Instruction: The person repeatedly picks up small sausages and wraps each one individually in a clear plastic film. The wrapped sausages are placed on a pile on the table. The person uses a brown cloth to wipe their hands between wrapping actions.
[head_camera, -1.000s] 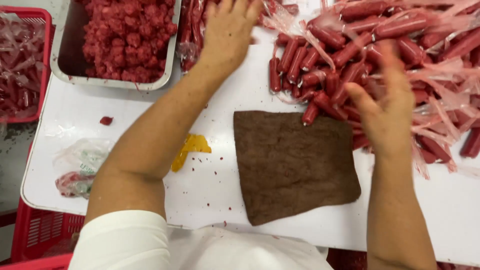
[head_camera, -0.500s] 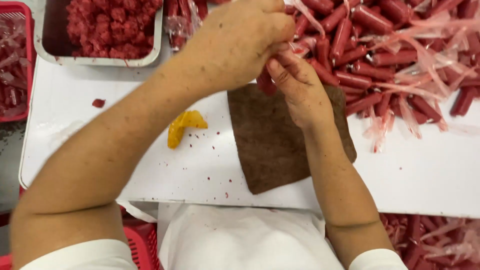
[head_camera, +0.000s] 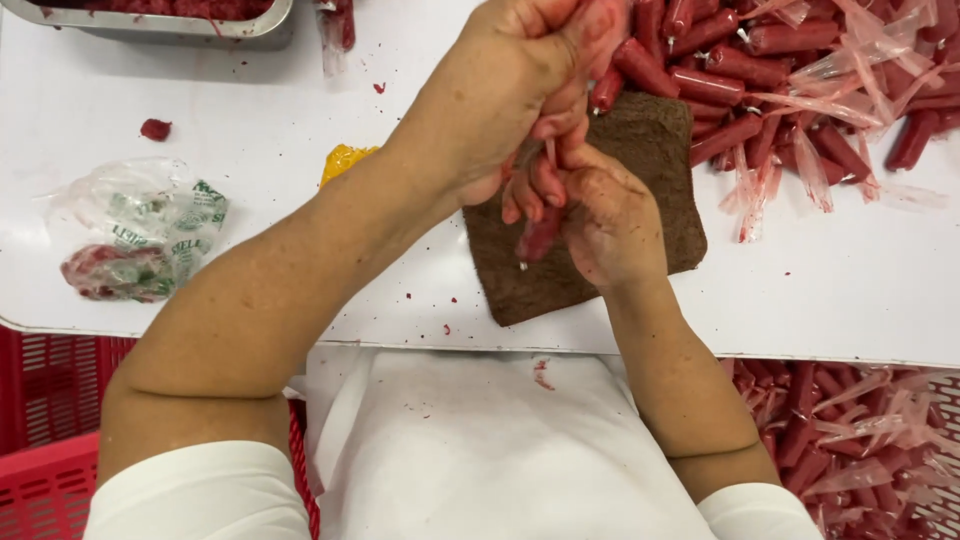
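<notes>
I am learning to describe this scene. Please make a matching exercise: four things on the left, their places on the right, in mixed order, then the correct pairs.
Things:
1. metal tray
2. brown mat
3. crumpled plastic bag
4. red sausage

Places:
A. on the white table, at its left end
B. held in the right hand
C. at the top left edge of the view
D. on the table under both hands

Pairs: 1-C, 2-D, 3-A, 4-B

Small red sausage (head_camera: 540, 235) held upright above brown mat (head_camera: 640, 150).
</notes>
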